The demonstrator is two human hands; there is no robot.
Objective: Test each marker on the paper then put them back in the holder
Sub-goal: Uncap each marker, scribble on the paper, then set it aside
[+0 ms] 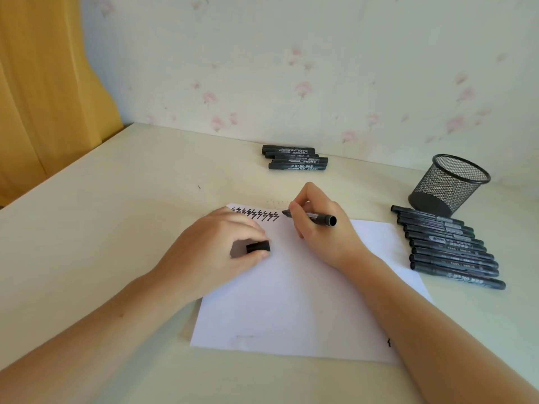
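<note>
Right hand [320, 228] pinches uncapped black marker [313, 216], tip at paper [291, 301] beside zigzag marks [256, 215], while left hand [215, 246] steadies the sheet, fingers curled round cap [258, 246].

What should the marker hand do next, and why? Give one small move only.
Probably draw one short zigzag at the right end of the row of marks. The right hand holds an uncapped marker with its tip at the paper just past the last mark, while the left hand pins the sheet and holds the cap, so this marker looks untested.
</note>
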